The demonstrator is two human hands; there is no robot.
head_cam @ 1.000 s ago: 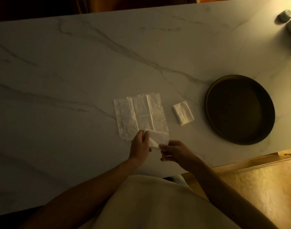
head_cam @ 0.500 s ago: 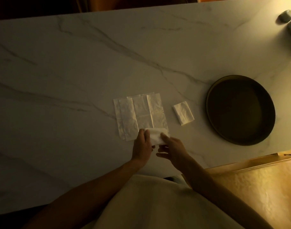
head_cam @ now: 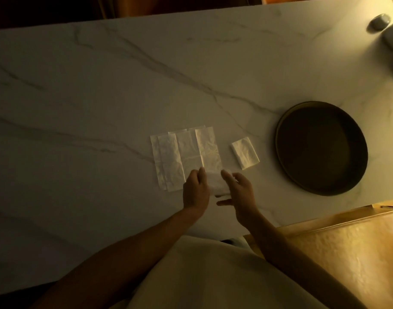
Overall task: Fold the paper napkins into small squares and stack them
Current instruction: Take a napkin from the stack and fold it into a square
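Pressing down on a half-folded napkin [head_cam: 216,182], our left hand [head_cam: 196,190] lies at its left edge with the fingers nearly straight, fingertips touching the paper. Our right hand [head_cam: 239,190] sits just beside its right edge, fingers extended and spread, thumb splayed toward us; we cannot tell whether it touches the paper or hovers. Neither hand grips anything.

Step in hand, as we judge it: creasing this napkin, which rests on the marble table [head_cam: 102,97] at the near end of the unfolded napkins [head_cam: 186,152] and partly overlaps them. It looks a short rectangle, long axis running away from us, though the hands hide its sides and dim light blurs its edges.

Next move likely calls for one hand to pin the crease while the other brings an end over to make a square. Thin, soft paper; it may slide or spring open if released early.

Outward: the unfolded napkins lie fanned in overlapping strips, long axes pointing away from us, tilted slightly left. One finished square [head_cam: 245,156] lies apart to the right, turned a little anticlockwise, so the stack has a single piece. Beyond it, well apart, a dark round tray [head_cam: 280,152] holds nothing we can see.
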